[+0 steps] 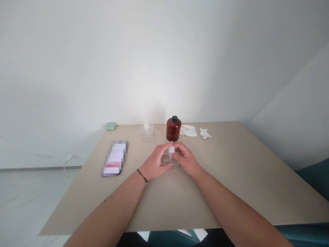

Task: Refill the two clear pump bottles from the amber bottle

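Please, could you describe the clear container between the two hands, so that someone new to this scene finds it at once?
On the beige table, find the dark red, black-capped bottle. Just nearer the viewer, the left hand and right hand cup around a clear, white-topped container. Unlike the similar clear box farther back to the left, it has hands around it.

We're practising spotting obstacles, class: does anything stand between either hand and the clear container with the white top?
Nothing visible does: the left hand and the right hand curl around the clear container from either side. The dark red bottle stands just beyond them, not between.
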Demonstrator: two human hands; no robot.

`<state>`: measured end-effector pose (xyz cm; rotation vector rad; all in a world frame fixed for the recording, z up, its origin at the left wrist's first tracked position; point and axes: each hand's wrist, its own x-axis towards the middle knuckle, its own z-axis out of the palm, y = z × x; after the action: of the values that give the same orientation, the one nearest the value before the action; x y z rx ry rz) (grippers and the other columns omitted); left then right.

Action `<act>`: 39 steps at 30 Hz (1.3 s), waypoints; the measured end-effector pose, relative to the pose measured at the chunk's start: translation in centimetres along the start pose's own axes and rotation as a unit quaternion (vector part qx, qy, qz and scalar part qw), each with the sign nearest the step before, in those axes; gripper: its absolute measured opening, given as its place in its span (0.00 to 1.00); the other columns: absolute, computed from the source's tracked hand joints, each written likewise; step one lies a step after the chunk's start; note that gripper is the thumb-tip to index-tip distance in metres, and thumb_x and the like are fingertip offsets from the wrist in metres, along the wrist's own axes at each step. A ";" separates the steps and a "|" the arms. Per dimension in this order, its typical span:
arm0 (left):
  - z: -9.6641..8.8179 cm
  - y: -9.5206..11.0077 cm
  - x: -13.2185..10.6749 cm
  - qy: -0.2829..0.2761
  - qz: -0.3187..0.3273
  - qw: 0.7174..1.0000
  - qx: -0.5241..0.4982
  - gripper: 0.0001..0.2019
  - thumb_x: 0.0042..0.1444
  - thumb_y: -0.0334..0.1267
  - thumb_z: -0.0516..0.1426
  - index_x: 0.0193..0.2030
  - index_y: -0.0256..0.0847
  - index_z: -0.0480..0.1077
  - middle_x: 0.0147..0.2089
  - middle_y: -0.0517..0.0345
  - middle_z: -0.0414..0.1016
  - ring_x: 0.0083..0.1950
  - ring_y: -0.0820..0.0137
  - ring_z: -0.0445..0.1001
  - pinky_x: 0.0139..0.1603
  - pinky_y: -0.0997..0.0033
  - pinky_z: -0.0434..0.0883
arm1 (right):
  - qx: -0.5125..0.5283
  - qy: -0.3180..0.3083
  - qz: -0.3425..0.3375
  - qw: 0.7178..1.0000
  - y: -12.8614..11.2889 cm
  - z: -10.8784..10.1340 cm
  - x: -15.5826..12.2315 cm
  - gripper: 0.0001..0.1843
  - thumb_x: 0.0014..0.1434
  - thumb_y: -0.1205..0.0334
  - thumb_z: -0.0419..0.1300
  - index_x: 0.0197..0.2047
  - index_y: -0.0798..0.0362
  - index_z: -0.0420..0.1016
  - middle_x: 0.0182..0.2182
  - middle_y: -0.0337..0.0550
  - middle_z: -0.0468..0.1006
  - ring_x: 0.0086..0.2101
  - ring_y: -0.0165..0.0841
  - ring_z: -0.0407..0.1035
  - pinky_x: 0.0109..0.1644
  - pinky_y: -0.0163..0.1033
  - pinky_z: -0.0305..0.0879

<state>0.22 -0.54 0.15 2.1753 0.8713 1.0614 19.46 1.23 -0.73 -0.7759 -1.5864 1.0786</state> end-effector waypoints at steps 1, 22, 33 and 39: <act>0.0 0.0 0.0 -0.001 -0.001 1.000 0.000 0.40 0.57 0.32 0.64 0.73 0.51 0.53 0.71 0.46 0.62 0.70 0.52 0.62 0.70 0.44 0.63 | 0.001 -0.001 -0.001 1.000 0.0 0.0 0.0 0.17 0.59 0.46 0.66 0.46 0.46 0.76 0.48 0.45 0.74 0.50 0.40 0.70 0.57 0.48 0.67; 0.0 0.1 0.0 -0.001 -0.004 1.000 -0.007 0.41 0.56 0.32 0.64 0.73 0.52 0.52 0.72 0.46 0.61 0.71 0.51 0.61 0.71 0.44 0.63 | 0.001 -0.005 0.001 1.000 0.1 0.0 -0.1 0.18 0.60 0.45 0.65 0.48 0.46 0.74 0.48 0.44 0.75 0.50 0.40 0.71 0.56 0.48 0.67; 0.1 -0.1 0.0 0.001 0.004 1.000 -0.010 0.40 0.57 0.32 0.64 0.73 0.51 0.52 0.72 0.46 0.60 0.71 0.51 0.61 0.70 0.44 0.64 | 0.003 -0.010 -0.004 1.000 -0.1 0.0 -0.1 0.17 0.61 0.46 0.64 0.48 0.46 0.75 0.48 0.44 0.75 0.49 0.40 0.71 0.56 0.47 0.67; 0.1 -0.1 0.0 0.000 -0.001 1.000 -0.013 0.40 0.57 0.32 0.64 0.73 0.50 0.52 0.72 0.45 0.60 0.71 0.52 0.61 0.71 0.44 0.63 | 0.006 -0.007 0.002 1.000 0.2 0.1 0.0 0.16 0.60 0.47 0.66 0.46 0.47 0.73 0.46 0.44 0.74 0.47 0.39 0.72 0.55 0.47 0.68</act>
<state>0.29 -0.52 0.00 2.1522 0.8565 1.0667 19.40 1.27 -0.98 -0.7654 -1.5903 1.0981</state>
